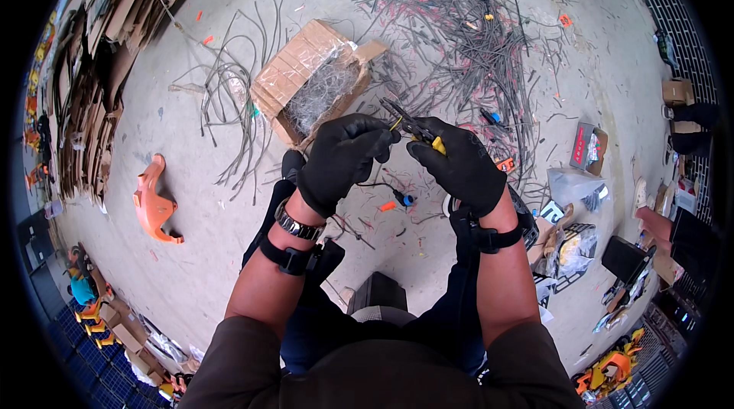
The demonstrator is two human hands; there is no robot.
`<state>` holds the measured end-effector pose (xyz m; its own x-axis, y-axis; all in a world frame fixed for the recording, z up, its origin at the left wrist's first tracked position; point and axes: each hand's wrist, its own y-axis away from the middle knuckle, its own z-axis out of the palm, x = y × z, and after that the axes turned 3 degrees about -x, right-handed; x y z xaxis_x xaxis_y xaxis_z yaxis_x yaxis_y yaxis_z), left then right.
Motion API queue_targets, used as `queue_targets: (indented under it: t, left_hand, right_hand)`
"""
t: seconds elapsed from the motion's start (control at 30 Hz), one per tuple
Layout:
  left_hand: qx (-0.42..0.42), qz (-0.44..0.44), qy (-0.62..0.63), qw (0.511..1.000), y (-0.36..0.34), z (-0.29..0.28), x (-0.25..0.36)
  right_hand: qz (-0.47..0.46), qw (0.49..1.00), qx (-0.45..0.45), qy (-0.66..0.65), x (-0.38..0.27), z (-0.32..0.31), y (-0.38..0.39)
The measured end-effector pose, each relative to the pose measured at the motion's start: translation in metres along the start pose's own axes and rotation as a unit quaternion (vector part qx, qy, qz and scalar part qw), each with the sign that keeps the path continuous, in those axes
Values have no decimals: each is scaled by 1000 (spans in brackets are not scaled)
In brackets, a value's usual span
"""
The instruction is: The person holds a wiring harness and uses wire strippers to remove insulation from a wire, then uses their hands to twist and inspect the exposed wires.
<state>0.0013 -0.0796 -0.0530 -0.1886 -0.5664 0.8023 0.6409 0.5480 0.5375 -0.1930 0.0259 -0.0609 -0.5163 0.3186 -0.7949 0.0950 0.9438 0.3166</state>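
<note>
A pair of yellow-handled pliers [417,132] is gripped in the gloved right hand [461,164]; a thin wire [394,124] is pinched in the closed, gloved left hand [342,157] at the plier tips, above the concrete floor [191,256]; just beyond, an open cardboard box [313,80] is seen holding tangled clear strands; cut grey wires [466,34] are heaped toward the floor's far edge.
</note>
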Motion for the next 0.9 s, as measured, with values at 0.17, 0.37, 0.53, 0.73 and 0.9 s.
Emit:
queue_targets:
  t: [0.17, 0.37, 0.53, 0.73, 0.9]
  left_hand:
    - [1, 6, -5, 1000, 0, 2, -3]
    - [11, 9, 28, 1000, 1, 3, -2]
    - [-5, 38, 26, 999, 2, 2, -5]
    - [-6, 73, 32, 997, 5, 2, -5]
    - [-3, 82, 33, 996, 7, 2, -5]
  right_hand:
    - [-22, 1000, 14, -12, 2, 5, 1]
    - [-123, 985, 68, 99, -6, 11, -4]
    - [-189, 950, 154, 194, -6, 13, -6]
    - [-216, 936, 178, 212, -11, 14, -7]
    - [-224, 924, 194, 243, -14, 14, -6]
